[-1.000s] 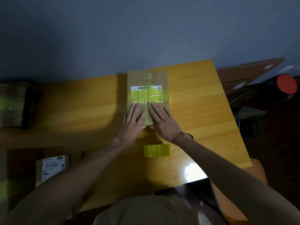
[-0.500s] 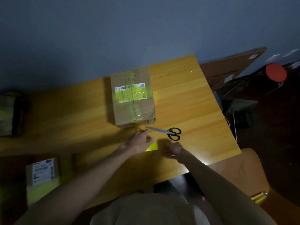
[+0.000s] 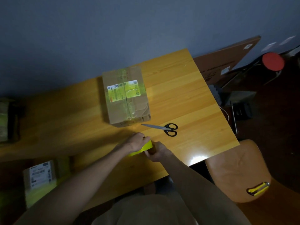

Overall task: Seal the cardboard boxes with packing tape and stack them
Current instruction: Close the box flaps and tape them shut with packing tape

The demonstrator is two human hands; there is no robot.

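A cardboard box [image 3: 125, 96] with a shipping label and tape along its top seam lies on the wooden table [image 3: 186, 98]. Nearer to me, a yellow roll of packing tape [image 3: 142, 148] sits between both hands. My left hand [image 3: 137, 142] grips the roll from above on its left side. My right hand [image 3: 158, 153] holds it from the right, fingers curled at its edge. Black-handled scissors [image 3: 164, 128] lie just right of the box's near corner, blades pointing left.
A second labelled box [image 3: 40, 179] sits low at the left, and another box [image 3: 7, 119] at the far left edge. An orange chair [image 3: 235, 168] with a yellow utility knife [image 3: 258, 189] stands at the right. A red-topped stool [image 3: 272, 60] and flat cardboard [image 3: 227, 62] are beyond the table.
Both hands left the top of the box, came back toward me and took hold of the tape roll. The scissors came into sight beside the box.
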